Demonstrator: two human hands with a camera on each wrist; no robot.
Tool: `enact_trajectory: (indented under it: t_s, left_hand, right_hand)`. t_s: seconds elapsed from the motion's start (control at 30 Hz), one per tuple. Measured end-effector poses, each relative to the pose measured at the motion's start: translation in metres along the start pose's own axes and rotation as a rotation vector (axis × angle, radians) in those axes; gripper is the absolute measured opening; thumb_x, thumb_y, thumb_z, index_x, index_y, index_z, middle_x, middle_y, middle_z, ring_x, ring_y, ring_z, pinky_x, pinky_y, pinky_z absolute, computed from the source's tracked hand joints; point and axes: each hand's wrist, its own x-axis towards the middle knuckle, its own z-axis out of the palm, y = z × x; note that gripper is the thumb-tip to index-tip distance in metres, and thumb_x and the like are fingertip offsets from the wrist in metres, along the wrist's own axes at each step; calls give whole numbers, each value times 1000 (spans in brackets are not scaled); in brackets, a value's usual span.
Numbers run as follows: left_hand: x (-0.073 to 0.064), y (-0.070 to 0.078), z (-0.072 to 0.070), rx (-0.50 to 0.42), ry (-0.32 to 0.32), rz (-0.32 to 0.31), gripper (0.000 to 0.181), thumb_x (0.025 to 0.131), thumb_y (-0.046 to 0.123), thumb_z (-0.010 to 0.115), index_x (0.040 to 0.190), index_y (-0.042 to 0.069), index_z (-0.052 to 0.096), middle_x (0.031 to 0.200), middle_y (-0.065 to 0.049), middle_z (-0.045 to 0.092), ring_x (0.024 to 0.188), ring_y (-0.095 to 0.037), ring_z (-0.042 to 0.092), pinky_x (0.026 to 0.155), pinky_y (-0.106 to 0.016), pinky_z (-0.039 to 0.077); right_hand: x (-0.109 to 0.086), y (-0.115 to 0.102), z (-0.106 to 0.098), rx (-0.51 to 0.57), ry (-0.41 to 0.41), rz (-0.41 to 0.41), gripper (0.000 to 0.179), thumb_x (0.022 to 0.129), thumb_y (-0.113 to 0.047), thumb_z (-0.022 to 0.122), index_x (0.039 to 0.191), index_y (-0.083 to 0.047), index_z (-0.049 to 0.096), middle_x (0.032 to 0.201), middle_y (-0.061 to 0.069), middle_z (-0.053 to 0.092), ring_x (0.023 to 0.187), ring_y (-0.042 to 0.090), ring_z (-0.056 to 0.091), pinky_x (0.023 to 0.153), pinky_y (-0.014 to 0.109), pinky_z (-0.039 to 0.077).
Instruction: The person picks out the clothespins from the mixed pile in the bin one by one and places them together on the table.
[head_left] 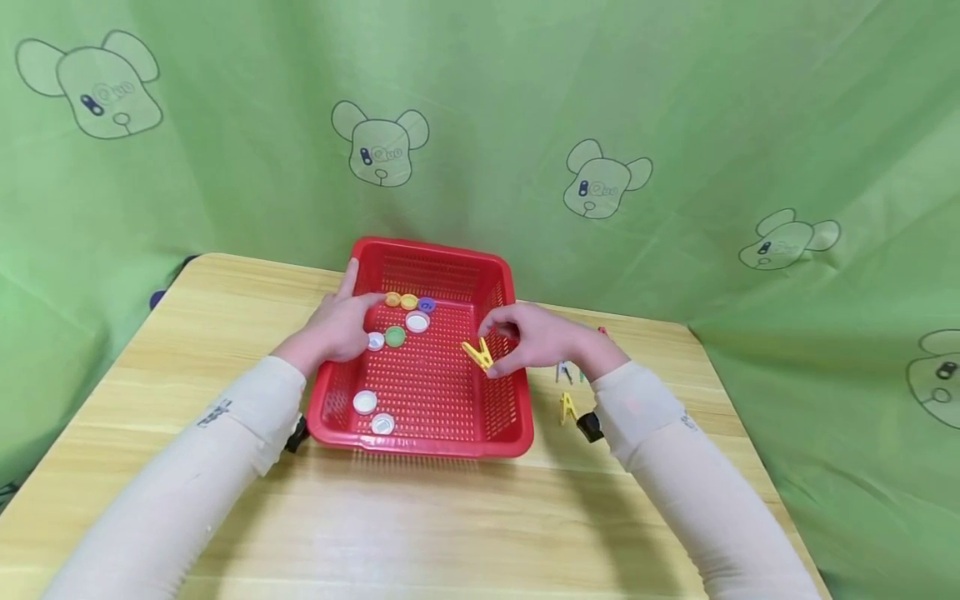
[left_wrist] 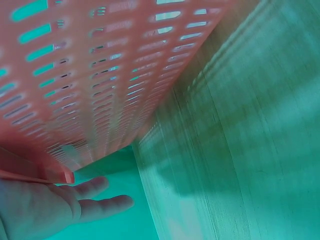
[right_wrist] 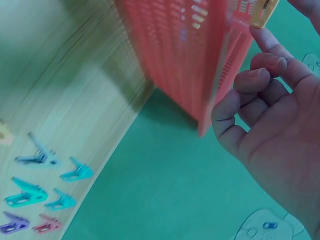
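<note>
Inside a red plastic basket (head_left: 408, 451), my right hand (head_left: 536, 335) pinches a yellow clothespin (head_left: 477, 354) between thumb and finger, over the right side. My left hand (head_left: 341, 323) straddles the basket's left rim. One digit reaches inward beside an orange bottle cap (head_left: 392, 299), and whether it touches is unclear. In the left wrist view, straight fingers (left_wrist: 105, 207) extend outside the basket wall. Around the left hand's reach lie a yellow cap (head_left: 408, 302), a purple cap (head_left: 426, 305), a green cap (head_left: 394, 337) and a white cap (head_left: 375, 341).
More white caps (head_left: 365, 402) sit in the basket's near left and upper middle. Right of the basket, another yellow clothespin (head_left: 567, 408) stands on the wooden table (head_left: 420, 533). Several coloured clothespins, including a purple one (right_wrist: 14, 223), lie there too. A green curtain (head_left: 480, 108) hangs behind.
</note>
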Motion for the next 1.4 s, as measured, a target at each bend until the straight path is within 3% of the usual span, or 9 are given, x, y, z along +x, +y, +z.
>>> enact_trajectory:
  t_s: [0.17,0.4,0.63,0.9,1.13,1.4]
  left_hand:
    - [0,1,0,12,-4,5,70,86,-4,63,152,11,44,162,-4,-27,136,-56,23,76,-54,58]
    - [1,0,0,72,2,35,71,83,-4,62,151,8,45,162,-12,-26,133,-64,25,95,-62,46]
    - [-1,0,0,23,-23,8,72,86,-5,61,153,9,42,161,-6,-30,135,-63,19,84,-60,53]
    - [0,0,1,33,3,43,70,84,-6,61,151,8,45,162,-9,-27,132,-65,23,87,-62,51]
    - [0,0,0,16,-9,29,71,85,-6,61,152,9,43,161,-7,-29,135,-65,17,82,-59,54]
    - [-1,1,1,-2,-2,13,71,86,-5,65,153,8,43,162,-6,-28,135,-58,22,81,-56,56]
  right_hand:
    - [-13,14,0,24,47,-11,46,74,-26,88,111,-11,65,80,7,49,76,19,44,65,33,38]
    - [-27,27,0,21,103,-39,49,73,-25,89,113,-8,67,72,8,44,66,15,37,63,32,35]
    - [-41,34,0,63,124,-5,51,73,-23,89,115,-8,66,71,15,44,62,15,36,60,32,35]
    - [-61,55,0,61,192,22,49,75,-21,88,116,-7,65,73,9,45,65,17,41,63,33,38]
    - [-78,74,6,85,236,37,50,75,-22,88,116,-7,64,74,14,47,65,17,41,64,33,39]
    - [-95,95,14,101,287,96,52,74,-23,89,115,-6,64,72,10,44,64,17,39,66,33,39]
